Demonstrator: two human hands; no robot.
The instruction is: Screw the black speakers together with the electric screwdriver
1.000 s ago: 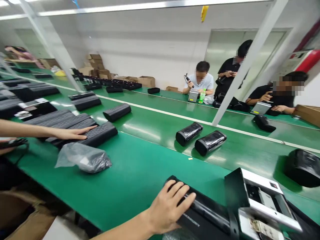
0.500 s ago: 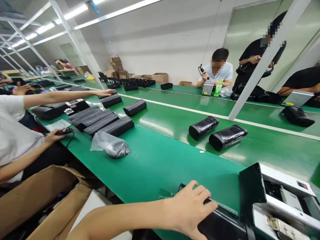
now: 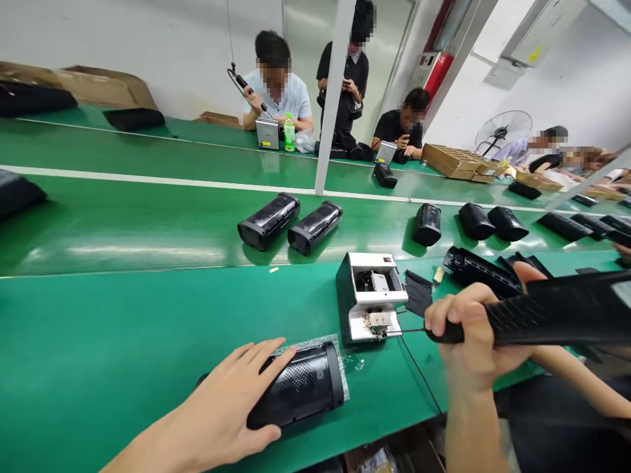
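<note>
My left hand (image 3: 241,394) lies over the left end of a glossy black housing (image 3: 305,384) with a perforated, speaker-like front, thumb in front and fingers across the top. Clear bubble wrap (image 3: 340,368) shows behind and beside this housing. In my right hand (image 3: 466,328) is a black electric screwdriver (image 3: 557,309) with a ribbed grip, held sideways. Its thin bit points left and reaches the front outlet of a white-and-black screw feeder (image 3: 372,295). Whether a screw sits on the bit is too small to tell.
Two black housings (image 3: 269,220) lie beyond the feeder, with more to the right. Black parts (image 3: 480,272) and another person's arm (image 3: 586,381) are close behind my right hand. A white post (image 3: 332,105) stands mid-table. Several people work opposite.
My view has swung right and down, bringing my right hand, the screwdriver and the whole feeder into sight. My left hand stays on the black housing.
</note>
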